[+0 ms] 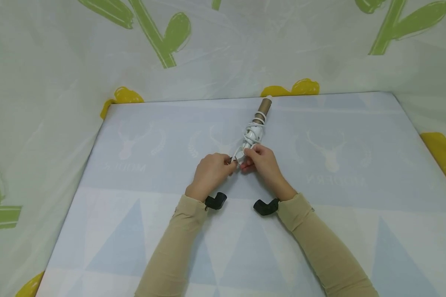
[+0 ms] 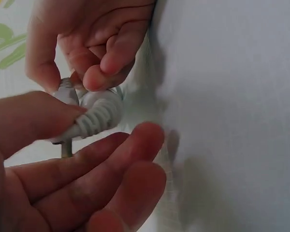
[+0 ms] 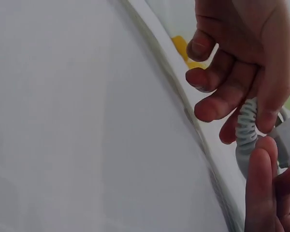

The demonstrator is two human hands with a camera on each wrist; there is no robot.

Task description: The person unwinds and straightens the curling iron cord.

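Observation:
A white curling iron [image 1: 253,133] with a brown barrel [image 1: 264,106] and pale tip lies slanted on the table, its tip pointing away. Loops of white cord [image 1: 260,119] wind round it. My left hand [image 1: 212,170] is at its near end and pinches the ribbed cord sleeve [image 2: 99,118] between thumb and fingers; the other fingers stay loose. From the right, my right hand [image 1: 263,161] holds the light plug [image 2: 65,96] beside that sleeve with thumb and fingertips. A metal prong [image 2: 66,149] sticks out of the plug toward the left fingers.
The table [image 1: 330,185] wears a pale blue and white cloth with deer and triangle prints. Behind it hangs a white curtain [image 1: 238,53] with green and yellow plant shapes. Black wrist mounts [image 1: 216,201] sit at both cuffs.

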